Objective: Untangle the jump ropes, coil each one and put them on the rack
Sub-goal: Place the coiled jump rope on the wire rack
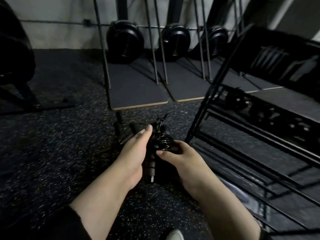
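Both hands meet low in the middle of the view over a speckled rubber floor. The left hand wraps its grip around a coiled black jump rope, thumb up along the bundle, holding the coils and handles together; 1 handle sticks down toward the near side below the palm. The right hand holds the same bundle from the right, its grip narrow, fingers curled behind the coils and thumb across the near face. The rope is off the floor, between the 2 hands, just left of the black metal rack, not yet on it. More black handles and rope lie on the floor just beyond the left hand; how many is too dark to tell. The rack fills the right side, its slatted shelves running far to near, with dark objects on one shelf that I cannot make out. At the far wall, 3 black weight plates stand behind thin metal posts, with grey floor mats in front of them.
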Demonstrator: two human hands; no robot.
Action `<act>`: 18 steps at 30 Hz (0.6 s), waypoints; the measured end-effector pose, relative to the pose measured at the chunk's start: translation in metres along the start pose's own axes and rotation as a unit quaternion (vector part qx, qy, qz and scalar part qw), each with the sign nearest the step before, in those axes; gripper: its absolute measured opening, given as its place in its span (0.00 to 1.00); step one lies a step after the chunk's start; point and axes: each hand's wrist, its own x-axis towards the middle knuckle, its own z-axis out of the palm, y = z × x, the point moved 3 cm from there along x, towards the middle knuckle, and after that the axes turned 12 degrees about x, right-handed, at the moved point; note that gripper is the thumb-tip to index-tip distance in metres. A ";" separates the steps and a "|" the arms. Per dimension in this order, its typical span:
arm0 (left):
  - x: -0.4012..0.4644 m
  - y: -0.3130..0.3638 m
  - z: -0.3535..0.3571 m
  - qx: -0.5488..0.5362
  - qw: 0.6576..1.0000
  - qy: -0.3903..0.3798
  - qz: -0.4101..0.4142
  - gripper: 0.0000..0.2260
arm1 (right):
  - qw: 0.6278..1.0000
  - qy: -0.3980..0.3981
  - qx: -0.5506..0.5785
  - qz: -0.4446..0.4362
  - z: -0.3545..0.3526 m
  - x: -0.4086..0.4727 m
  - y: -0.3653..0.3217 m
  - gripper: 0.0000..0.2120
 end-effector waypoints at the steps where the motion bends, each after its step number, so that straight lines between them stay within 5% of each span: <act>1: -0.003 0.007 0.012 0.010 1.000 -0.010 0.010 0.21 | 1.000 0.008 -0.008 -0.009 -0.010 -0.005 -0.009 0.18; 4: -0.009 0.024 0.055 0.036 0.998 -0.051 0.025 0.40 | 0.998 0.032 -0.019 -0.042 -0.044 -0.024 -0.042 0.18; 11: -0.018 0.057 0.144 0.087 0.987 -0.110 0.083 0.21 | 0.989 0.086 -0.002 -0.117 -0.118 -0.047 -0.097 0.17; 16: -0.010 0.050 0.185 0.092 0.982 -0.142 0.080 0.40 | 0.981 0.137 0.022 -0.138 -0.168 -0.054 -0.112 0.19; 18: -0.009 0.048 0.201 0.099 0.979 -0.158 0.078 0.38 | 0.977 0.157 0.032 -0.144 -0.194 -0.059 -0.122 0.25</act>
